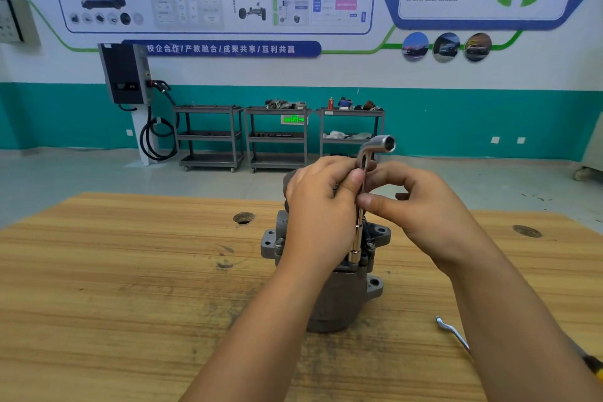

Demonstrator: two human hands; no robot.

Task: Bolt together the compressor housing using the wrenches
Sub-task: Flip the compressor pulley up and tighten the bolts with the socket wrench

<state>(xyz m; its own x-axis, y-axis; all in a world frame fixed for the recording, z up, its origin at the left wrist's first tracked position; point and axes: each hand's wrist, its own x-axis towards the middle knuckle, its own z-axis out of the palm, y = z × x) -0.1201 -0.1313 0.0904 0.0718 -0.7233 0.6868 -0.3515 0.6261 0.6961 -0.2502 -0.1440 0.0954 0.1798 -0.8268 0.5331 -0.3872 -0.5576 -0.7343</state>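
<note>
A grey metal compressor housing [339, 290] stands on the wooden table [130, 287], partly hidden by my forearms. An L-shaped socket wrench [375, 147] stands upright, its lower socket end seated on a bolt at the housing's top right. My left hand [319, 202] pinches the wrench shaft near the upper bend. My right hand [421, 202] pinches the shaft a little lower with thumb and fingers. Another bolt [279, 241] shows on the housing's left flange.
A second wrench [452, 331] lies on the table at the right, partly under my right forearm. Two round holes [243, 217] sit in the tabletop. Grey shelving carts [277, 137] and a wall charger [125, 73] stand at the far wall.
</note>
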